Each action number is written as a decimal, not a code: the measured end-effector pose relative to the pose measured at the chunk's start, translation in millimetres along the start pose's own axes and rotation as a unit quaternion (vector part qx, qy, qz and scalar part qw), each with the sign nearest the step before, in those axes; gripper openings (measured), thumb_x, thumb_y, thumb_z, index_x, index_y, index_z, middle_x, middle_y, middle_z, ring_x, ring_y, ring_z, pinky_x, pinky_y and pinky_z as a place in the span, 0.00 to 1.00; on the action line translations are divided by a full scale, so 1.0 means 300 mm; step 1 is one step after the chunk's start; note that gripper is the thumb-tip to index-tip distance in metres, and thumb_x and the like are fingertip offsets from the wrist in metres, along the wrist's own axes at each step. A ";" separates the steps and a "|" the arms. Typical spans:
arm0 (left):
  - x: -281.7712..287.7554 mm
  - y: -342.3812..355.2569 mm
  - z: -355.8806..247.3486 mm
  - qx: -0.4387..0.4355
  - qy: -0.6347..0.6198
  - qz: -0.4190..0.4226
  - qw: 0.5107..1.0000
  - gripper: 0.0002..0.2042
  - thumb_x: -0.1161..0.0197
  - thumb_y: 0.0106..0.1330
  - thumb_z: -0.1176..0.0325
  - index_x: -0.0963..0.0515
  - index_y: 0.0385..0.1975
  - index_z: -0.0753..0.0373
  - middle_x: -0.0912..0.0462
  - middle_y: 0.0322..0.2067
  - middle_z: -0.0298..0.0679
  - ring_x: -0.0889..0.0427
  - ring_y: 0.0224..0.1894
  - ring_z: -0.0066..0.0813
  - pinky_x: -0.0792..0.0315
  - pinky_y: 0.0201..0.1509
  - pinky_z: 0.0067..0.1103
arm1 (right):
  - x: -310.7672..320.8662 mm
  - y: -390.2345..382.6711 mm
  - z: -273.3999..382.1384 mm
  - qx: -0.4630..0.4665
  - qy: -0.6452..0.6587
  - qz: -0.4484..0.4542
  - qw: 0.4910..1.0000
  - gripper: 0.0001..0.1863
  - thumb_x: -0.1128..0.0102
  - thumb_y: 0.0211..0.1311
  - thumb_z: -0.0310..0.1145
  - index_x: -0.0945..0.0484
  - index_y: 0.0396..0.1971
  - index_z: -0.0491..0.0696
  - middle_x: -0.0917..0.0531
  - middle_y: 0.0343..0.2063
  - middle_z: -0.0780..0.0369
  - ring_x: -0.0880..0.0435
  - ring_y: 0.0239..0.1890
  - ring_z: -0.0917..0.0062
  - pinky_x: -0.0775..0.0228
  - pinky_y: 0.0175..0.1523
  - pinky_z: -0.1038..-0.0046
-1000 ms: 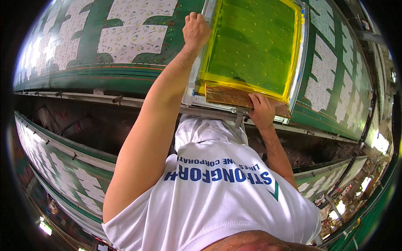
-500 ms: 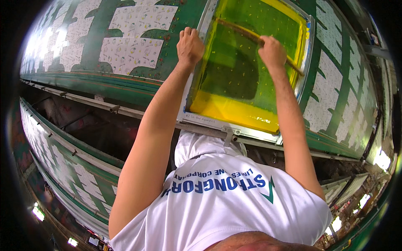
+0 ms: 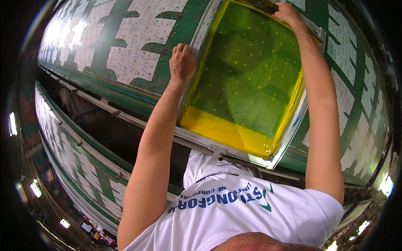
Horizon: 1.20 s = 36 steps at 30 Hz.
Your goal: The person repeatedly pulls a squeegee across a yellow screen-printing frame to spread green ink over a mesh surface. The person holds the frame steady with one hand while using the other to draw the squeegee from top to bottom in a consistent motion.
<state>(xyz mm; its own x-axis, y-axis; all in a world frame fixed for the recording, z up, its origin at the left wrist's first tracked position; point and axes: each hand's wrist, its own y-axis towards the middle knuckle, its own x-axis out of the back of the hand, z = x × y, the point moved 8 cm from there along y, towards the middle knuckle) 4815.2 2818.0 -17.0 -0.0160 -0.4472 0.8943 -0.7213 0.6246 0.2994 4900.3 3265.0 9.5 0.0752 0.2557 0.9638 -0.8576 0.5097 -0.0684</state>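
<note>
A silk-screen printing frame [image 3: 194, 77] with pale metal rails lies on the long green table. Its mesh [image 3: 245, 79] looks green with small yellow dots. Yellow ink [image 3: 222, 129] forms a wide band at the near end and runs up the right side. My left hand [image 3: 183, 63] is closed at the frame's left rail, its fingers curled over the edge. At the far end, my right hand [image 3: 288, 14] grips a brown squeegee [image 3: 264, 6], which lies across the mesh and is partly cut off by the picture's top.
White printed fabric pieces [image 3: 142, 39] lie on the green table [image 3: 98, 50] left of the frame, with more fabric [image 3: 341, 54] to the right. A metal rail [image 3: 113, 111] with stops runs along the near edge. Another table [image 3: 75, 146] stands behind at left. A bracket [image 3: 218, 149] joins the frame's near end.
My right hand has pushed the squeegee from the upper middle of the mesh to its far end. My left hand stays at the left rail. The whole view has tilted slightly.
</note>
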 end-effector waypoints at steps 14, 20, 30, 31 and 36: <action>-0.006 -0.001 0.007 -0.017 0.003 -0.013 1.000 0.04 0.40 0.69 0.72 0.20 0.37 0.62 0.20 0.42 0.43 0.18 0.50 0.48 0.20 0.50 0.40 | -0.081 0.056 -0.047 0.035 -0.117 0.004 0.993 0.19 0.37 0.46 0.33 0.11 0.40 0.44 0.11 0.37 0.44 0.11 0.43 0.48 0.18 0.48 0.51; -0.023 -0.001 0.029 -0.003 -0.006 -0.010 1.000 0.06 0.41 0.68 0.69 0.19 0.38 0.61 0.19 0.43 0.44 0.17 0.51 0.49 0.20 0.50 0.42 | -0.130 -0.431 0.239 -0.007 -0.050 0.089 0.995 0.26 0.39 0.56 0.37 0.14 0.58 0.59 0.11 0.50 0.52 0.12 0.51 0.51 0.18 0.59 0.51; -0.048 -0.011 0.074 0.010 -0.056 0.014 0.998 0.11 0.42 0.69 0.65 0.16 0.42 0.63 0.17 0.48 0.46 0.17 0.53 0.50 0.20 0.55 0.42 | -0.231 -1.397 0.787 -0.022 0.021 0.067 0.997 0.16 0.35 0.54 0.25 0.12 0.44 0.53 0.12 0.43 0.60 0.13 0.49 0.61 0.18 0.51 0.57; -0.044 -0.021 0.077 0.008 -0.066 0.002 0.998 0.12 0.42 0.70 0.64 0.16 0.43 0.63 0.17 0.48 0.46 0.17 0.53 0.50 0.20 0.56 0.42 | -0.236 -1.463 0.824 -0.024 0.019 0.061 0.998 0.17 0.35 0.54 0.25 0.13 0.44 0.53 0.12 0.43 0.60 0.13 0.50 0.61 0.18 0.51 0.57; -0.022 -0.113 0.108 0.023 -0.093 0.020 0.995 0.16 0.47 0.77 0.57 0.16 0.49 0.59 0.20 0.53 0.46 0.22 0.60 0.47 0.24 0.62 0.40 | -0.247 -1.539 0.864 -0.046 0.017 0.030 0.998 0.16 0.37 0.56 0.25 0.12 0.44 0.53 0.12 0.42 0.60 0.13 0.50 0.61 0.18 0.51 0.57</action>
<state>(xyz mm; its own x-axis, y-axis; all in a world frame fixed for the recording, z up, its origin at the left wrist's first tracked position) 4817.3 2779.1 -43.9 -0.1707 -0.5364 0.8265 -0.7482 0.6164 0.2455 5158.9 2797.9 36.5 0.0442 0.3148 0.9481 -0.8103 0.5664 -0.1503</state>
